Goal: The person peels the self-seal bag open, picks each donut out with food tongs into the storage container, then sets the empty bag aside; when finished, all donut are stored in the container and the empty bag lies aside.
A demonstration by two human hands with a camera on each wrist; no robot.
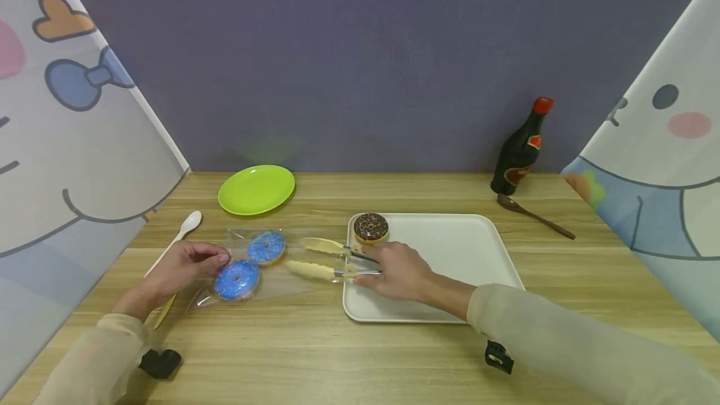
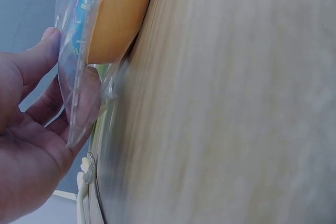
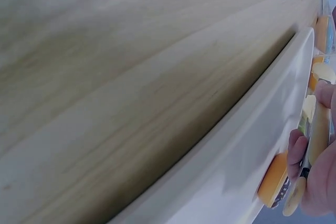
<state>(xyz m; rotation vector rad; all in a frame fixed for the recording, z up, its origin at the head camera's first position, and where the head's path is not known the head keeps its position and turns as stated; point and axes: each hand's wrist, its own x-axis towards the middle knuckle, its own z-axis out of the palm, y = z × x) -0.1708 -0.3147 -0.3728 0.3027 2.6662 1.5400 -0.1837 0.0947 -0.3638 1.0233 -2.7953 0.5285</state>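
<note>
Two blue donuts [image 1: 237,279] are enclosed in a clear bag [image 1: 275,286] on the table [image 1: 281,355], at nine o'clock from the white tray [image 1: 461,255]. The bag's nine o'clock side is pinched between the thumb and fingers of the left hand [image 1: 191,264]. Tongs [image 1: 315,270] are gripped in the right hand [image 1: 402,270], their arms spread and pointed towards nine o'clock, at the bag's three o'clock end; whether the tips are inside it cannot be told. One chocolate donut [image 1: 371,228] is set in the tray's ten o'clock corner. The donuts look light and perhaps somewhat soft, so they should be held gently across the sides, with the icing left unsqueezed. The bag, thin and probably slippery, is best pinched at its edge.
</note>
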